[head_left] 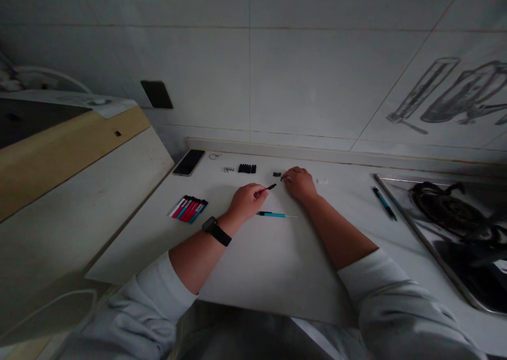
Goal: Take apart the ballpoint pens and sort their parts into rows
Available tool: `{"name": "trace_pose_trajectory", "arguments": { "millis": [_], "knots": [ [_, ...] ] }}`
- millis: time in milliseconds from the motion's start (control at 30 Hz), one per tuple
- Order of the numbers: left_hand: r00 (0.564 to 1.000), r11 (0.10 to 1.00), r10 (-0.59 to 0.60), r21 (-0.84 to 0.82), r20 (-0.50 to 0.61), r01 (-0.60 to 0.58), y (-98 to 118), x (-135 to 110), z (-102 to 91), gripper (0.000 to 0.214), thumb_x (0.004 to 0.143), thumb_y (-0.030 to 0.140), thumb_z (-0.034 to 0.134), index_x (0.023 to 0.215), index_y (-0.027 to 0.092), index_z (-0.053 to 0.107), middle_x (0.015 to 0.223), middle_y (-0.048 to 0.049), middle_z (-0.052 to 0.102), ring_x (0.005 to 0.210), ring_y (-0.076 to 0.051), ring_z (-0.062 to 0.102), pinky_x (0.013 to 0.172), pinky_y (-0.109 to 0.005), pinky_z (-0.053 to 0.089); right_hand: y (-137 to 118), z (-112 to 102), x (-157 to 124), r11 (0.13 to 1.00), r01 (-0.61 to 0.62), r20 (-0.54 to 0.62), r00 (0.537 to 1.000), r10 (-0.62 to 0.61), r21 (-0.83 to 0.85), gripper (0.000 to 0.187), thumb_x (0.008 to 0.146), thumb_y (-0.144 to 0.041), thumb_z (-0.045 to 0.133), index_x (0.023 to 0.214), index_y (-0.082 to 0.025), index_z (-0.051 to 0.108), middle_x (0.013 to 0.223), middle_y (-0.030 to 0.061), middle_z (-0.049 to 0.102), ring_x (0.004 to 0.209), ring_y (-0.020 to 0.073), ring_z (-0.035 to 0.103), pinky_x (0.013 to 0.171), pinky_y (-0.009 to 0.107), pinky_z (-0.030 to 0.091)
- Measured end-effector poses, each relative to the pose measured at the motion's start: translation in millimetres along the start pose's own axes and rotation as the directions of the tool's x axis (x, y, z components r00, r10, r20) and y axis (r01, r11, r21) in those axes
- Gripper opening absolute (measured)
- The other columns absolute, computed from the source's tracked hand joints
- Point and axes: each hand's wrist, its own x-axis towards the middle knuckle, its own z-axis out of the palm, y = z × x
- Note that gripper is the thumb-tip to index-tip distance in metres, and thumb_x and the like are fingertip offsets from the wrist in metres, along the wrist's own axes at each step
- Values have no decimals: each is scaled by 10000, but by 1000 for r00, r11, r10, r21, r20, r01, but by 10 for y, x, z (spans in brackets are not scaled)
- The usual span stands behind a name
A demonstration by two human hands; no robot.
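Note:
My left hand (pixel 246 199), with a black watch on its wrist, is closed around a pen barrel (pixel 271 187); its black end points up and to the right. My right hand (pixel 300 183) rests low over the counter, fingertips pinched at a small black part (pixel 282 178). Just left of those fingertips lie a few small black pieces (pixel 277 174). Below my hands is a blue pen barrel (pixel 277 215) with a thin refill sticking out to the right. Small white pieces (pixel 322 181) sit right of my right hand.
Several red, blue and white barrels (pixel 188 209) lie in a row at left. Behind are springs (pixel 228 169), black tubes (pixel 247 168), a wire ring (pixel 214 156) and a phone (pixel 189 162). A blue-black pen (pixel 384 204) lies beside the gas stove (pixel 443 265). A tiled wall stands behind.

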Motion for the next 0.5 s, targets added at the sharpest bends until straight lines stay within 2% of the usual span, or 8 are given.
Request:
{"name": "trace_pose_trajectory", "arguments": {
  "millis": [100,233,367,500],
  "knots": [
    [1000,1000,-7,-8,-8,7,-14,-1,5,241,977,350,582,864,193,727,853,-37,719,781,-166,636,705,-278,480,-11,-27,-17,999,38,2,999,-38,-4,294,943,-236,609,1186,-273,770,1266,83,676,1162,279,571,1033,405,440],
    [1000,1000,0,-12,-6,0,-48,1,9,238,981,352,578,897,193,734,869,-38,725,791,-166,640,718,-279,487,-6,-75,-58,996,86,37,996,-85,-3,212,944,-231,615,1047,-252,798,1206,84,698,1139,276,574,1040,411,419],
    [1000,1000,1,-14,-3,-2,-77,1,10,239,983,359,580,930,196,745,881,-42,729,805,-169,646,735,-283,496,-32,-124,-145,992,123,77,990,-121,-22,185,938,-203,611,1000,-219,784,1140,103,710,1090,268,584,1010,405,420],
    [1000,1000,-8,-2,3,8,-76,3,-3,222,974,351,596,919,197,747,891,-46,734,807,-171,650,731,-286,499,-120,-161,-287,988,155,51,987,-154,-14,185,950,-180,570,1003,-194,746,1109,121,717,1076,281,596,970,410,429]
  ]
}}
